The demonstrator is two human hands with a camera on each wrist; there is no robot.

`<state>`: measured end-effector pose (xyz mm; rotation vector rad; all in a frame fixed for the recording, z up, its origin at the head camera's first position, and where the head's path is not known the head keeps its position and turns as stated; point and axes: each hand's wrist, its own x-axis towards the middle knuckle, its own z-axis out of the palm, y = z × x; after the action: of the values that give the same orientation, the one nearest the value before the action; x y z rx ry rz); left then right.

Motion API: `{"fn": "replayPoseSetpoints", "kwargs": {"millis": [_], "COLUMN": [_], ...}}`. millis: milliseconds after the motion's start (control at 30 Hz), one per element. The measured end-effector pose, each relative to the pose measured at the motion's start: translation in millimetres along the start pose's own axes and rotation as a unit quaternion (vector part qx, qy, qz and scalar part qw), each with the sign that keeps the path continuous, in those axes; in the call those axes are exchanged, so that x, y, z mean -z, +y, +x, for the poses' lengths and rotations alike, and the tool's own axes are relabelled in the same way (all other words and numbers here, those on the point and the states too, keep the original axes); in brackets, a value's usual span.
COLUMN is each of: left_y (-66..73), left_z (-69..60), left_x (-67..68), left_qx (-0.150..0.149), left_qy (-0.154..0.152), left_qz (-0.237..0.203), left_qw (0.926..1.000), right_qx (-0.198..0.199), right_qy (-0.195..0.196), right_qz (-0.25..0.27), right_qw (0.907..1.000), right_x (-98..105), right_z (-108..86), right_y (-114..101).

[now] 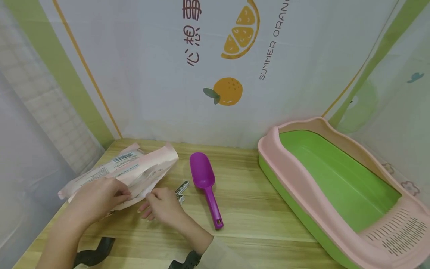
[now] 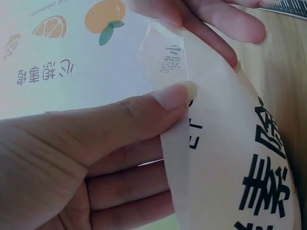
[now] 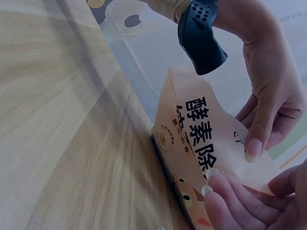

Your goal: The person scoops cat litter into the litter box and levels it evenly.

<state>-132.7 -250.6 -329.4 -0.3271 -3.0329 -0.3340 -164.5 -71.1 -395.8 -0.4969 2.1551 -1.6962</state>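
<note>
A pale pink printed bag (image 1: pixel 134 168) lies at the left of the table, its near edge raised between both hands. My left hand (image 1: pixel 100 196) pinches that edge; in the left wrist view the thumb of the left hand (image 2: pixel 110 139) presses on the film with the fingers behind it. Close beside it, my right hand (image 1: pixel 166 207) pinches the same edge between thumb and finger, other fingers extended. The right wrist view shows the bag (image 3: pixel 192 143) with black characters, the left hand (image 3: pixel 273 96) above and the right hand (image 3: pixel 254 206) below.
A purple scoop (image 1: pixel 205 175) lies right of the hands, with a small patterned item (image 1: pixel 181 190) between. A green litter box with a pink rim (image 1: pixel 302 179) stands at the right. Behind the table hangs a printed curtain (image 1: pixel 151 74).
</note>
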Motion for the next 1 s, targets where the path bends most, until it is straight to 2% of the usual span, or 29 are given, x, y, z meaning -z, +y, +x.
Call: {"fn": "replayPoseSetpoints", "kwargs": {"millis": [100,300,533,733,900,1000], "left_y": [-0.2,-2.1,-3.6,2.2,8.6,12.0], "left_z": [-1.8,-5.3,-2.7,-2.2,4.6,9.2], "left_x": [0.5,1.2,9.0,10.9,9.4,5.6], "left_qx": [0.002,-0.016,-0.018,-0.016,-0.038,-0.067], "left_qy": [0.0,0.018,-0.019,-0.022,-0.019,0.001], "left_qz": [0.0,0.02,0.021,0.053,0.08,0.101], "left_qw": [1.0,0.9995,0.9994,0.9982,0.9959,0.9927], "right_qx": [-0.002,0.001,0.015,0.01,-0.008,-0.024], "right_qy": [-0.002,-0.008,-0.011,-0.015,-0.006,-0.002], "right_qz": [0.003,0.001,0.016,0.033,0.045,0.066], "right_qw": [1.0,1.0,0.9997,0.9993,0.9989,0.9975], "right_x": [-0.7,-1.6,-4.0,-6.7,-5.1,-1.4], "right_z": [-0.8,-1.9,-1.0,-1.3,-1.0,-1.1], "right_y": [-0.3,-1.0,-2.0,-1.3,-0.5,0.7]}}
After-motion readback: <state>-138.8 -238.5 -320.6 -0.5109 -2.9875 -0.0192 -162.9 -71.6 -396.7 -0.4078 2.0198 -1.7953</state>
